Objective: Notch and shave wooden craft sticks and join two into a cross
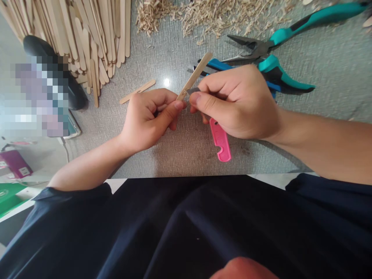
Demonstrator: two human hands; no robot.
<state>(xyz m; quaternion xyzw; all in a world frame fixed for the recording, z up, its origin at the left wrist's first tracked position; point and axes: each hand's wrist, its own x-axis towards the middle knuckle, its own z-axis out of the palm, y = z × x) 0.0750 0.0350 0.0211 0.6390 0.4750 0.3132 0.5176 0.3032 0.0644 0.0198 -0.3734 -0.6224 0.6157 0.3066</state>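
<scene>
Between its thumb and fingers, my left hand (154, 118) pinches the lower end of a wooden craft stick (198, 71), which slants up to the right. My right hand (238, 102) is closed around a craft knife with a pink handle (221, 141); the handle's end sticks out below the fist. Its grey blade (193, 90) shows beside the right thumb, at or very near the stick's lower part. Small cuts or marks show on the stick there. Another craft stick (148, 84) with a mark in its middle lies on the table behind my left hand.
Teal-handled long-nose pliers (258, 48) and a blue-handled tool (217, 65) lie beyond my right hand. Wood shavings (221, 15) cover the table's far side. Many craft sticks (95, 35) are heaped at the far left, near a black rounded object (77, 93) and a cabled, blurred device (74, 130).
</scene>
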